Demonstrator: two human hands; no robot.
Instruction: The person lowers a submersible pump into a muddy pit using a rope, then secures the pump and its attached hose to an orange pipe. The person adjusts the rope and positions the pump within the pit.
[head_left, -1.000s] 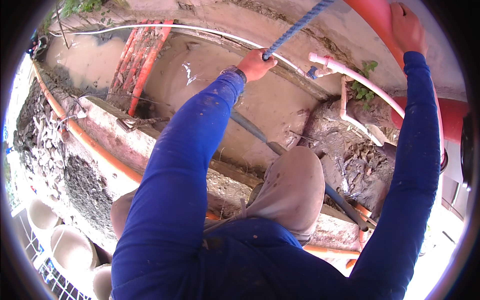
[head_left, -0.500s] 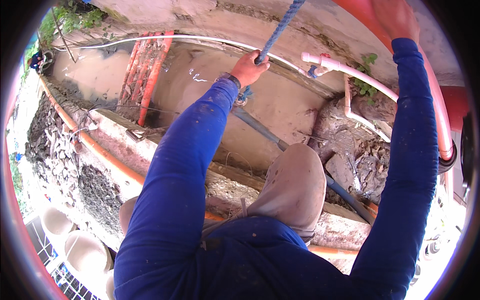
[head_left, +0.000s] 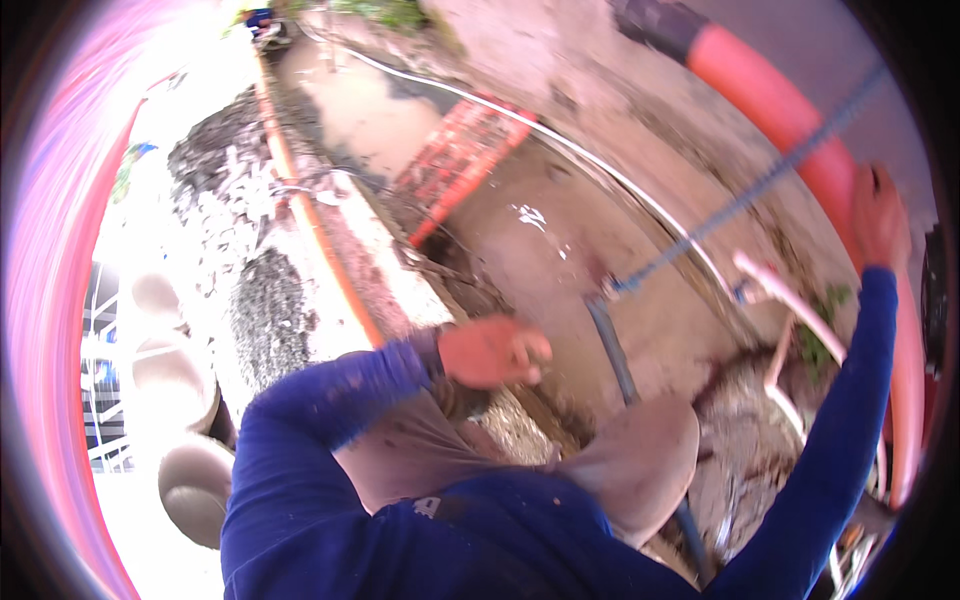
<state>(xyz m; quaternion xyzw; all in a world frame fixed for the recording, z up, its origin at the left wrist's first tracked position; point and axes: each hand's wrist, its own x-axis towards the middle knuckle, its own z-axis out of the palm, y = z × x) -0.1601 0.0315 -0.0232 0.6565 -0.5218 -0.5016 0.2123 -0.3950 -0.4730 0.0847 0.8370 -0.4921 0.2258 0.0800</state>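
My right hand [head_left: 882, 220] is closed over a thick orange-red pipe [head_left: 765, 95], which curves along the right side and has a dark sleeve at its upper end. My left hand [head_left: 495, 352] hangs in the air above the trench edge with nothing in it, its fingers loosely bent and a little blurred. Beyond it, a taut blue rope [head_left: 740, 203] slants from the upper right down to the end of a grey pipe [head_left: 612, 350]. That pipe lies across the muddy water [head_left: 500, 240] and passes under my knee [head_left: 640, 465].
Orange-red bars [head_left: 465, 160] bridge the trench. A thin white pipe [head_left: 600, 160] runs along its far wall, near a pinkish pipe [head_left: 795, 300] with a valve. An orange pipe [head_left: 315, 225] follows the near edge beside rubble [head_left: 265, 300]. Pale buckets [head_left: 170, 375] stand left; a person [head_left: 260, 20] is far off.
My left hand has let go of the blue rope and drawn back down toward me. My right hand stays on the thick pipe. The whole view has turned.
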